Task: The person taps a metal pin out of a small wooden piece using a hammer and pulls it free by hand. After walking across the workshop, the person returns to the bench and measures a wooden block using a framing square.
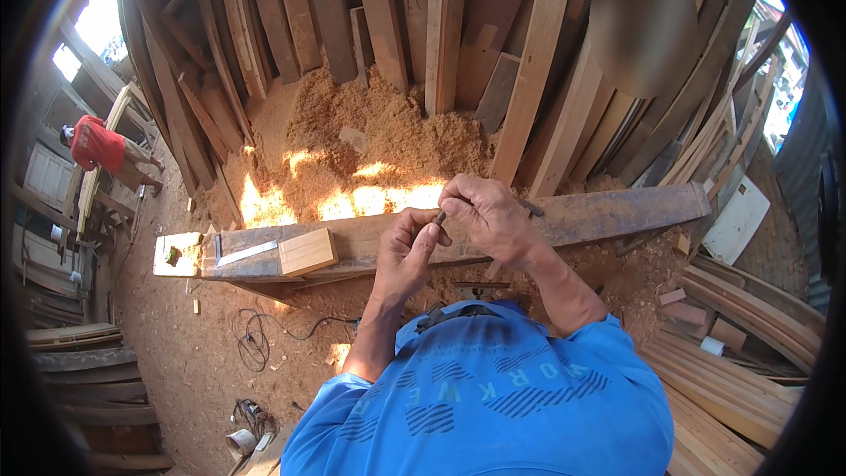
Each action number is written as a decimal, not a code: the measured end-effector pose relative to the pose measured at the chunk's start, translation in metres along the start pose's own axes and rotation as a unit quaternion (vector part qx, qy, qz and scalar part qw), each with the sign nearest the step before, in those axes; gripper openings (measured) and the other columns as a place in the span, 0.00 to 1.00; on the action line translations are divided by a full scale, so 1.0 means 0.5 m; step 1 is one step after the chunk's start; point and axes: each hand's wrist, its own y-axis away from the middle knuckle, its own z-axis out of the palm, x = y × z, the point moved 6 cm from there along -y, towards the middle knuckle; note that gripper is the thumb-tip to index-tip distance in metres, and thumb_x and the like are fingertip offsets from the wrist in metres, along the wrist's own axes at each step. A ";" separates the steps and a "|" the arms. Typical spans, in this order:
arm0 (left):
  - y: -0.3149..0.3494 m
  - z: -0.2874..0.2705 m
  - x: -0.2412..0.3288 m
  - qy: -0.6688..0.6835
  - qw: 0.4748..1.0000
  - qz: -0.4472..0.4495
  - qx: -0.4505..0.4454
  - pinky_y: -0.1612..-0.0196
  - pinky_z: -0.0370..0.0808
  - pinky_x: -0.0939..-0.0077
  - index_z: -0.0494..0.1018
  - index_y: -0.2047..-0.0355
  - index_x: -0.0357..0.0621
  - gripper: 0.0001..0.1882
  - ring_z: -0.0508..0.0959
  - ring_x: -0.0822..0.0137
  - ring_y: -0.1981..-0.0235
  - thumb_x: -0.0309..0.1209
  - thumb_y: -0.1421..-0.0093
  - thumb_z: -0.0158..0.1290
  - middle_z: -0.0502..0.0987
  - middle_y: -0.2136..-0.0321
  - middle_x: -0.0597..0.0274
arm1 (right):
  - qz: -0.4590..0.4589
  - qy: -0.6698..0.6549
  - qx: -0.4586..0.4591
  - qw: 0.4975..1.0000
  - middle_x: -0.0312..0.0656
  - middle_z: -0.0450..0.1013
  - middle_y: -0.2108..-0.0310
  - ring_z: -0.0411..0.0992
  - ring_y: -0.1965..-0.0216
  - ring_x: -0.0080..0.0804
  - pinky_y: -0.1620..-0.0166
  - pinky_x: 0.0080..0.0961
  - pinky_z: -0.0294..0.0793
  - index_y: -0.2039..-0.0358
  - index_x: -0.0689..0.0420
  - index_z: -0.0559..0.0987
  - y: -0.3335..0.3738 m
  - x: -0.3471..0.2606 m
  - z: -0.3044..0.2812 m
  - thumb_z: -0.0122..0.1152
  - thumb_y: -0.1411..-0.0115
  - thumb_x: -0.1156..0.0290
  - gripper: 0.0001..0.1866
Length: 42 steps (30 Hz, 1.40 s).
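Observation:
Both my hands meet over the middle of a long worn wooden bench [599, 213]. Between the fingertips of my left hand [408, 251] is a small thin dark stick [441, 217], its kind too small to make out. My right hand [487, 214] closes on the stick's upper end, fingers bent. To the left of my hands, a light rectangular wooden block [307, 252] rests on the bench. Against it lies the pale blade of a try square [248, 254]. A small green item [174, 256] sits at the bench's left end.
Behind the bench is a heap of sawdust [388, 137], with tall boards [533, 70] leaning beyond it. A black cable [256, 344] coils on the floor at left. Stacked planks [723, 388] lie at lower right. A person in a red shirt [99, 143] bends at far left.

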 end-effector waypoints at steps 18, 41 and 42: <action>0.001 -0.002 -0.014 0.213 0.964 -0.151 -0.056 0.78 0.58 0.86 0.74 0.52 0.33 0.24 0.61 0.80 0.83 0.44 0.32 0.43 0.80 0.73 0.60 | 0.171 -0.484 -0.137 0.847 0.33 0.71 0.75 0.72 0.75 0.23 0.69 0.18 0.71 0.66 0.59 0.75 0.009 0.094 0.079 0.53 0.31 0.62 0.13; 0.008 -0.017 -0.025 0.101 0.986 -0.130 -0.013 0.78 0.58 0.90 0.76 0.54 0.39 0.14 0.61 0.86 0.81 0.33 0.37 0.56 0.79 0.68 0.65 | 0.082 -0.219 -0.030 0.972 0.33 0.73 0.74 0.68 0.70 0.17 0.66 0.20 0.69 0.64 0.63 0.79 0.002 0.054 0.019 0.57 0.34 0.68 0.10; 0.009 -0.018 -0.027 0.101 0.986 -0.129 -0.013 0.78 0.58 0.90 0.76 0.54 0.39 0.14 0.61 0.86 0.81 0.33 0.37 0.56 0.79 0.68 0.65 | 0.073 -0.204 -0.029 0.976 0.34 0.73 0.73 0.68 0.70 0.17 0.66 0.20 0.69 0.63 0.63 0.80 0.001 0.054 0.017 0.56 0.34 0.68 0.11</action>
